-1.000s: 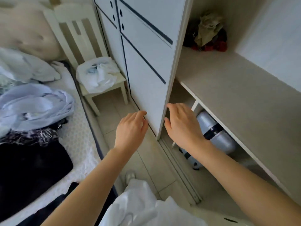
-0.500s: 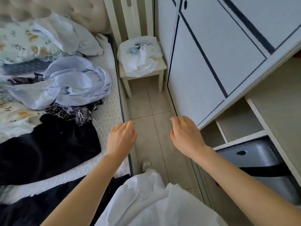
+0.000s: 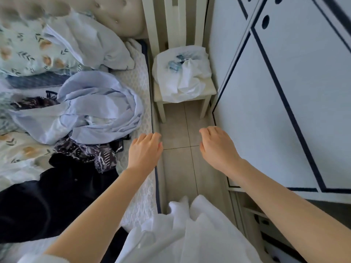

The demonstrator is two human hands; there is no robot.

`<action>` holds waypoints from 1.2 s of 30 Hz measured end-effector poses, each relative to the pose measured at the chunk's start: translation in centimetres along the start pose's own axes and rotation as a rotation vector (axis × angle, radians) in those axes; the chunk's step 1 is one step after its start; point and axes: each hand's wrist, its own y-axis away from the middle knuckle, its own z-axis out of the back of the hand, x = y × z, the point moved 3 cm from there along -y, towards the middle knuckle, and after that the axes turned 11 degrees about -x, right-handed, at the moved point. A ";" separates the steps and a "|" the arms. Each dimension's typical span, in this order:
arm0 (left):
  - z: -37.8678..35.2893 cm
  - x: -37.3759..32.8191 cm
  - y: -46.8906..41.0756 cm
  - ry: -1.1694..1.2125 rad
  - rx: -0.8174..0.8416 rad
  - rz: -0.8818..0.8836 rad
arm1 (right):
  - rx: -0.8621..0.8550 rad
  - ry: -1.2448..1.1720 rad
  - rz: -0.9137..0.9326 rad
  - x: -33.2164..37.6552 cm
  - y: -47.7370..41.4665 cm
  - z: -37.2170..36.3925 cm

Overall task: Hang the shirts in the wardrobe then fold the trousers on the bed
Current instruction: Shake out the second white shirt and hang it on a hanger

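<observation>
Note left hand (image 3: 145,150), lower centre, and right hand (image 3: 218,147) beside it: loosely curled, holding nothing, above floor tiles. Locate pale blue shirt (image 3: 98,103) heaped on bed (image 3: 141,73), centre left; black trousers (image 3: 47,202), lower left. Judge shirt-hanging step in hand. Next: reach left, grip shirt near collar, carry to wardrobe (image 3: 266,111) at right

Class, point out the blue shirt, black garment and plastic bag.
blue shirt (image 3: 98,100), head view, middle folds.
black garment (image 3: 57,202), head view, its middle.
plastic bag (image 3: 190,86), head view, crumpled top.

L hand (image 3: 145,150) fingers loosely curled, empty | R hand (image 3: 218,147) same
</observation>
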 end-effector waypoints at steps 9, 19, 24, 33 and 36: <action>-5.4 0.5 -14.5 -0.025 0.039 0.085 | 0.075 0.031 0.040 -7.0 -15.7 -2.4; -12.4 1.6 -30.5 -0.055 0.125 0.180 | 0.169 0.034 0.059 -14.6 -33.0 -5.5; -16.5 4.0 -37.6 -0.060 0.205 0.160 | 0.232 0.029 -0.017 -17.5 -40.1 -8.3; -24.3 10.8 -51.2 -0.130 0.399 0.059 | 0.332 0.022 -0.242 -22.2 -50.7 -14.1; -27.2 12.5 -55.5 -0.181 0.458 0.015 | 0.355 0.005 -0.333 -23.8 -53.2 -15.9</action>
